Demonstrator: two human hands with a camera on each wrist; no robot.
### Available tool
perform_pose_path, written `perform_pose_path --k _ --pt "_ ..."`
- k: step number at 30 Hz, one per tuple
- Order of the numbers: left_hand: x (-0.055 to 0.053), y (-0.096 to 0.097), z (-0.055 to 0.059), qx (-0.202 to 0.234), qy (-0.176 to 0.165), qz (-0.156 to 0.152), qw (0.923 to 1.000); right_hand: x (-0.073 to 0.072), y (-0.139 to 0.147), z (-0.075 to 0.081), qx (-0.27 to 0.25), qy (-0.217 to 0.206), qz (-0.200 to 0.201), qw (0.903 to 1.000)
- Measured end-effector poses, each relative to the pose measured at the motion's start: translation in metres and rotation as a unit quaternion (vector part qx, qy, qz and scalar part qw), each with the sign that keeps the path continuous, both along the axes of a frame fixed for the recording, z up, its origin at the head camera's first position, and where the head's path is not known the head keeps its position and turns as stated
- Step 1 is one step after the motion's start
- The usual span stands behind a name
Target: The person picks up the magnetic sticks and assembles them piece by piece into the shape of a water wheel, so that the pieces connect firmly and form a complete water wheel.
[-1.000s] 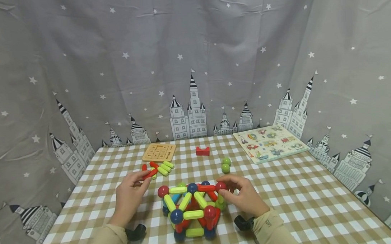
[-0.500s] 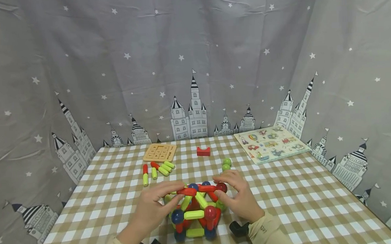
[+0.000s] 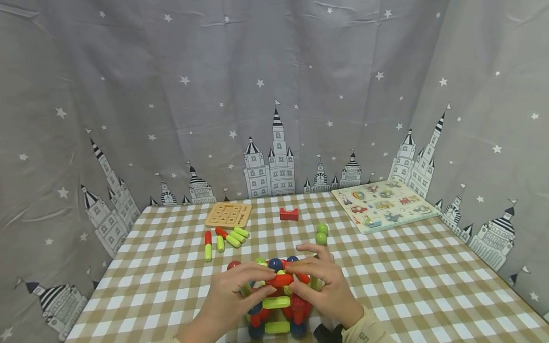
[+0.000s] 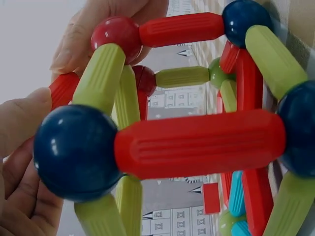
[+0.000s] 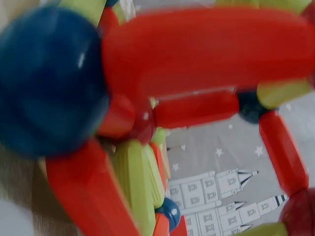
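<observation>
A magnetic-rod frame (image 3: 276, 302) of red and lime rods and blue, red and green balls stands at the table's front. Just above its upper front, my left hand (image 3: 229, 296) pinches the left end of a red magnetic rod (image 3: 280, 281) between thumb and fingers. The thumb and index finger of my right hand (image 3: 330, 285) grip the rod's other end. Up close in the left wrist view, the red rod (image 4: 64, 89) spans the fingertips of both hands, behind a blue ball (image 4: 76, 152). The right wrist view holds only the frame's red rods (image 5: 206, 46) and balls.
Loose lime and red rods (image 3: 233, 238) lie back left, near a wooden number puzzle (image 3: 228, 215). A red notched block (image 3: 289, 214), two green balls (image 3: 321, 234) and a picture board (image 3: 385, 203) lie further back. A grey castle-print curtain (image 3: 271, 91) hangs behind.
My left hand has carried the red rod from the loose pile rightward over the frame. The right hand has left the red corner ball and moved left onto the rod's end.
</observation>
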State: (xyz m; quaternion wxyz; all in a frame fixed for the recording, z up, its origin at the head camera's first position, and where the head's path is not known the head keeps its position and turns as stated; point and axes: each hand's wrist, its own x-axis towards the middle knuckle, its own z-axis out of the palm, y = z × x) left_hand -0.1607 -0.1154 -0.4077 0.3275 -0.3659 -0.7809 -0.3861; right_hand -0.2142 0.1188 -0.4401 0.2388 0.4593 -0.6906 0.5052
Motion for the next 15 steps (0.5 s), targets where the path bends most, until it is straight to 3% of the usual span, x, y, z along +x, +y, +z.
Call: perform_pose_path --k 2,4,7,10,12,14,15 --pt "0.0 0.0 -0.002 -0.002 -0.002 -0.003 1.0 0.001 0.0 0.0 -0.006 -0.005 0.005 1.0" --pt "-0.002 -0.003 -0.004 -0.001 0.0 0.012 0.9999 0.001 0.0 0.0 -0.014 -0.019 0.002 0.9997" --pt "-0.009 -0.015 -0.013 0.032 -0.006 0.068 0.9972 -0.001 0.005 -0.002 -0.029 -0.042 -0.018 0.9985" --pt "-0.02 -0.037 -0.029 0.086 -0.036 0.124 0.988 -0.006 0.015 -0.002 -0.047 -0.082 -0.023 0.9953" --pt "-0.027 -0.053 -0.042 0.114 -0.094 0.129 0.9806 -0.01 0.023 0.0 -0.047 -0.116 -0.016 0.9919" --pt "-0.032 -0.068 -0.053 0.13 -0.183 0.091 0.9702 -0.015 0.033 0.002 -0.035 -0.145 -0.005 0.9887" --pt "-0.035 -0.073 -0.058 0.128 -0.235 0.075 0.9608 -0.017 0.039 0.004 -0.024 -0.157 -0.002 0.9873"
